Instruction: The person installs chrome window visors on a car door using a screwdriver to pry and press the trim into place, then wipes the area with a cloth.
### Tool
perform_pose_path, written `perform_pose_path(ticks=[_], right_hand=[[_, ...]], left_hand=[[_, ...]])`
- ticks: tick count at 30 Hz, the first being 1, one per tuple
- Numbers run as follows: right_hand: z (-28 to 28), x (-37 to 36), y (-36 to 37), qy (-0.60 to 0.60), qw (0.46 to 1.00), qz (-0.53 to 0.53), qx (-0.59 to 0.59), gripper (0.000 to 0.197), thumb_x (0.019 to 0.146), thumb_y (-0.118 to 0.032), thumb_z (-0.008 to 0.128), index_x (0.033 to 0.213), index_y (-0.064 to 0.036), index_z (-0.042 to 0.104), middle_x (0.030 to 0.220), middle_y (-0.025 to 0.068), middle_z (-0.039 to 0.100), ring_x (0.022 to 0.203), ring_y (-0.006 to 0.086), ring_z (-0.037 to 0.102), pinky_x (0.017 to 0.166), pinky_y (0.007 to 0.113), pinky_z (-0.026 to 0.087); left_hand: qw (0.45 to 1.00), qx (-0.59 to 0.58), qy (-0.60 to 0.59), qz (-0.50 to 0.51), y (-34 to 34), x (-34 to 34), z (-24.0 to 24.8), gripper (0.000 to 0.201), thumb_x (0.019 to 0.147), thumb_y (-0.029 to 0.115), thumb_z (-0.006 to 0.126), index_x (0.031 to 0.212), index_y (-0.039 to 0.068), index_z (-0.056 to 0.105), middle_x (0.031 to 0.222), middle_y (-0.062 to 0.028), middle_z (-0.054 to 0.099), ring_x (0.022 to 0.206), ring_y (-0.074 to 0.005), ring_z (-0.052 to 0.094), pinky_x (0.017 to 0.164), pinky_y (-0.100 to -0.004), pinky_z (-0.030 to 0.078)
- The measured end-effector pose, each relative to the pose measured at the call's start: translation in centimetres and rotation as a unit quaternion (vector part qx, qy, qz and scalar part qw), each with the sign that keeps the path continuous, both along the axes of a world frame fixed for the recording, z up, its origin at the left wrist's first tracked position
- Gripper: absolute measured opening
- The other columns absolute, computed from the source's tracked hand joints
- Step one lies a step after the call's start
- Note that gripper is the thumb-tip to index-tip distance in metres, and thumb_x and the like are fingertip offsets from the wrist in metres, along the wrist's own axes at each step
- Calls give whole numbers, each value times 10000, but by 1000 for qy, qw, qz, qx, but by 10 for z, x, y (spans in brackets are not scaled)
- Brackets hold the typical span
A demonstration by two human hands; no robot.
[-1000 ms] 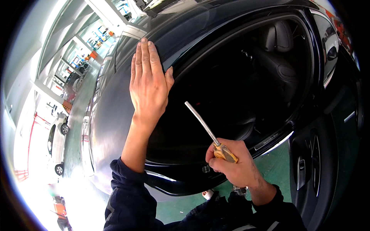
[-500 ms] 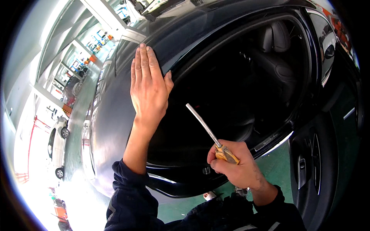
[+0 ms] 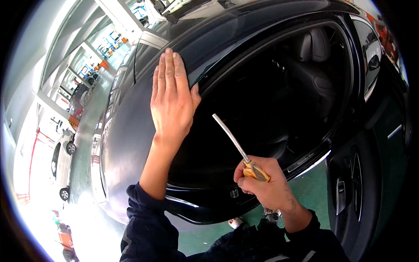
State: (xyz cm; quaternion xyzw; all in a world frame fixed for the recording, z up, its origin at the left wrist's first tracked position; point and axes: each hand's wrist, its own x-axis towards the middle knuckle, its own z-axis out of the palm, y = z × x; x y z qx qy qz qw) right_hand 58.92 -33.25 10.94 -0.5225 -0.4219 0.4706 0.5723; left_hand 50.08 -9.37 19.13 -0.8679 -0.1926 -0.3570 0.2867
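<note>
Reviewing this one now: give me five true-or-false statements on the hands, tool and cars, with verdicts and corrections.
1. The right hand grips a yellow-handled tool. True.
2. The left hand is closed into a fist. False: it is open, fingers extended, over the bodywork of the dark car.
3. Every car door in view is shut. False: one door stands open at the right.
4. The tool's metal shaft points toward the person's body. False: it points away, up and left in the picture.
5. A white car stands in the background at the left. True.
</note>
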Motion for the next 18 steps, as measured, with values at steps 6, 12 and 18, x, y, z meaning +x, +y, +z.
perform_pose_path(ticks=[6, 12, 18], right_hand=[[-3, 4, -2, 2, 1000, -13, 6, 139, 899, -140, 653, 875, -3, 659, 688, 60, 599, 592, 130, 569, 617, 285, 475], [4, 3, 2, 7, 1000, -7, 18, 132, 897, -136, 651, 886, -5, 655, 684, 59, 597, 596, 131, 572, 601, 300, 476], [0, 5, 4, 7, 1000, -6, 30, 138, 904, -145, 646, 887, -8, 655, 683, 54, 599, 600, 132, 582, 599, 305, 484]], left_hand=[[1000, 8, -6, 14, 2, 3, -3, 731, 936, 121, 673, 1556, -84, 345, 1608, -284, 382, 1496, -421, 391, 1247, -486, 327], [1000, 13, -1, 24, 0, 14, 1, 748, 929, 153, 701, 1548, -86, 355, 1606, -280, 390, 1497, -413, 393, 1248, -481, 327], [1000, 20, -3, 10, 2, 16, 2, 752, 915, 137, 715, 1546, -79, 368, 1608, -269, 393, 1496, -404, 398, 1247, -475, 334]])
